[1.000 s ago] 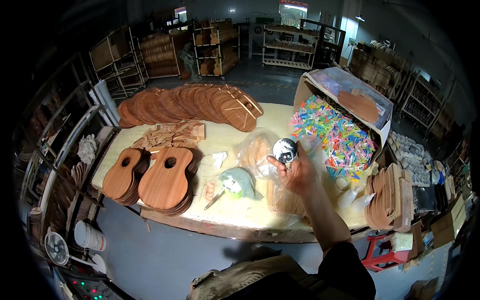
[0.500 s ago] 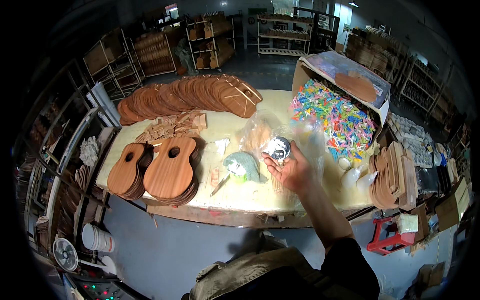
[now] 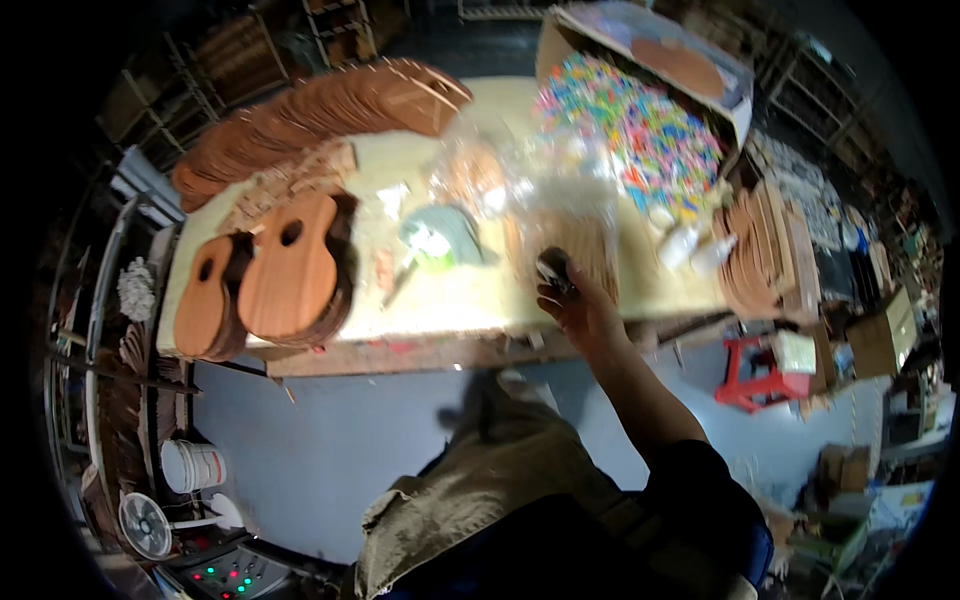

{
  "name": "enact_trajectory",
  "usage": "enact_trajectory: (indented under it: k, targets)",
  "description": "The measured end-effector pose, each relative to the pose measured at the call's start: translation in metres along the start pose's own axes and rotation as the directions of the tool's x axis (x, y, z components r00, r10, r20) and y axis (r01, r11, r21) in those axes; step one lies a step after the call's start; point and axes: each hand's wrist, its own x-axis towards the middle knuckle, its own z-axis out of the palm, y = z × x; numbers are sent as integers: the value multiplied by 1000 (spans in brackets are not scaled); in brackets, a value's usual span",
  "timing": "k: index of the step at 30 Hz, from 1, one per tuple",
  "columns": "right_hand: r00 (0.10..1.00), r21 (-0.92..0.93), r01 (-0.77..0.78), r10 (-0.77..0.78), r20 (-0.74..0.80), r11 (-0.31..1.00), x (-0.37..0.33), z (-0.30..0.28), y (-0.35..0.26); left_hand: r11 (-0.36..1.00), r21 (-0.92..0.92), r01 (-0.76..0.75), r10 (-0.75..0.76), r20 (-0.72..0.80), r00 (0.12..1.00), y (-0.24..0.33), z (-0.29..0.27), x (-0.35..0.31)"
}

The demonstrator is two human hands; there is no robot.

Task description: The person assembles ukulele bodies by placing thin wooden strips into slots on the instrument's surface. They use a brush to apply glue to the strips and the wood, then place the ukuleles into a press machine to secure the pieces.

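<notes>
My right hand is closed around a small round object, dark with a pale patch; blur hides its exact kind. The hand hovers over the table's near edge, beside a clear plastic bag and thin wooden strips. To the left of it lies a grey-green cloth with a white and bright green item against it, and a thin knife-like tool. My left hand does not appear.
Guitar-shaped wooden plates stand stacked on the left, with a long row of overlapping plates behind. A box of colourful clothespins sits at the back right. White bottles are near more wooden plates. A red stool is below.
My view has tipped downward, so the table sits higher in the picture. My right hand has drawn nearer the table's front edge and turned, the round object still in its fingers.
</notes>
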Motion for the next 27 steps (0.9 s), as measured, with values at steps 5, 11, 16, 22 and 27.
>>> enact_trajectory:
  k: [5,11,16,22,27]
  targets:
    - [790,273,-253,361,-495,928,-59,-199,95,996,65,60,-65,73,995,-39,5,5]
    - [437,329,-454,529,-727,828,-115,-297,169,895,447,19,-111,180,977,-116,-8,23]
    - [520,101,-520,408,-751,848,-87,-311,186,996,-63,-71,68,-50,996,-16,-21,-11]
    - [629,-66,-683,540,-560,728,-8,-243,199,993,-116,-24,3,-181,984,10,-13,-49]
    - [655,-298,-753,710,-259,586,31,-179,232,970,-218,108,-170,-289,942,-33,18,-88]
